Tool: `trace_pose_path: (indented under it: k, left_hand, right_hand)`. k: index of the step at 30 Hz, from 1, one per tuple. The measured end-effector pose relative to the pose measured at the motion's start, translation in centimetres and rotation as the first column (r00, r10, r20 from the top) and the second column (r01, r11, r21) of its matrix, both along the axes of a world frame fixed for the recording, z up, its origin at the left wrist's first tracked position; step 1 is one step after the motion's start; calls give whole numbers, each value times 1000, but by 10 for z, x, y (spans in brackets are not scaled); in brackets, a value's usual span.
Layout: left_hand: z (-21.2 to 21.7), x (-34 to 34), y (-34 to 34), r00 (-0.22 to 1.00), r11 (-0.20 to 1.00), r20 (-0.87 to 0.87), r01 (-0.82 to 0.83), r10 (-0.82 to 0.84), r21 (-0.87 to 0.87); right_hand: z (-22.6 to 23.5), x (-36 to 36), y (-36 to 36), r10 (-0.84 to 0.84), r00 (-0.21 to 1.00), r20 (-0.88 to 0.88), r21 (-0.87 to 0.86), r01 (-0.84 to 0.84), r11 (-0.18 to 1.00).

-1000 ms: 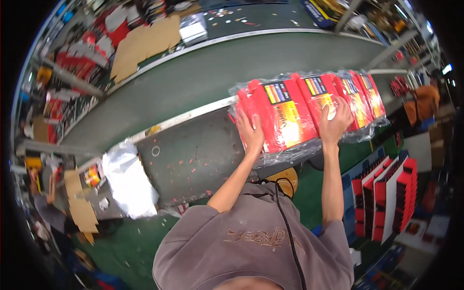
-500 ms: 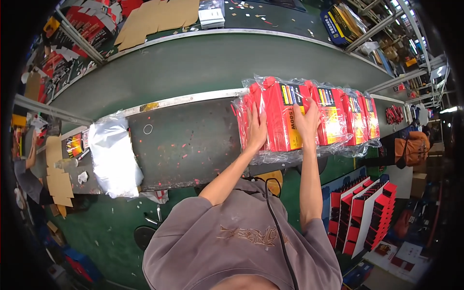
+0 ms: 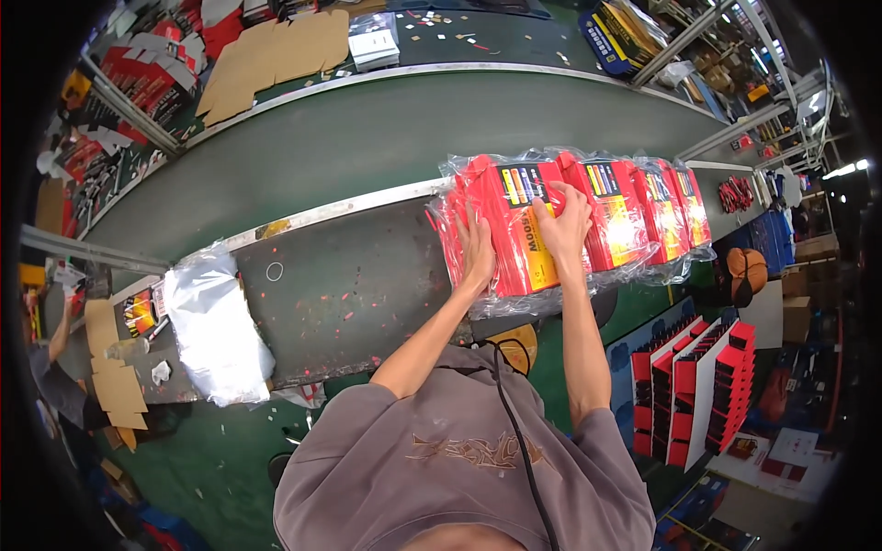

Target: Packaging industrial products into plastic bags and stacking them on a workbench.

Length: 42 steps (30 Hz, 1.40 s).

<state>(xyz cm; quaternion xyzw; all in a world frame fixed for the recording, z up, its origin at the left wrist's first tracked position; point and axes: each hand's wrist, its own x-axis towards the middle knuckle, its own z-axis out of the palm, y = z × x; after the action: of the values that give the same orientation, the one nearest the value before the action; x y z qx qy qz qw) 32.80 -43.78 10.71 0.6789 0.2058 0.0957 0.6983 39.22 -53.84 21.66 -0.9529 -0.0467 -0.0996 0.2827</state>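
A row of several red boxes with black and yellow labels, wrapped in clear plastic film, stands on the dark bench at the right. Along the left side of the leftmost red box (image 3: 525,262), my left hand (image 3: 476,253) lies with its fingers stretched upward against the film. My right hand (image 3: 567,228) rests on the same box's labelled face, near its right edge. Its thumb and fingers are apart and slightly bent. Clear plastic film (image 3: 533,301) bunches below the boxes.
A pile of clear plastic bags (image 3: 216,326) lies on the bench's left part, beside cardboard (image 3: 118,376). Behind the bench runs a raised metal edge (image 3: 340,204). Stacked red and white pieces (image 3: 689,390) stand at the lower right. A co-worker's arm (image 3: 60,323) shows at the far left.
The view has shifted slightly, so the bench and boxes sit a little differently. My right hand's fingers have bent a bit more on the box face. My left hand stays at the box's left side.
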Motion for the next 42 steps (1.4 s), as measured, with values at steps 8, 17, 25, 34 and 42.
trace_pose_path:
  k: [8, 17, 25, 34, 42]
  left_hand:
    - [-29, 8, -3, 941, 741, 210, -60, 266, -669]
    - [-1, 3, 2, 997, 995, 1, -83, 83, -53]
    - [3, -1, 9, 998, 998, 13, -62, 62, -17]
    - [-67, 5, 48, 995, 894, 61, -42, 78, -446]
    - [-67, 19, 55, 999, 902, -50, -4, -20, -432]
  right_hand:
    - [1, -7, 19, 73, 993, 91, -7, -72, 997]
    - [-8, 0, 5, 113, 985, 128, -3, -113, 994]
    - [0, -2, 2, 126, 970, 207, 26, -134, 991]
    - [-7, -104, -54, -304, 908, 288, 339, 200, 919]
    - [-120, -246, -116, -710, 685, -164, 594, 643, 483]
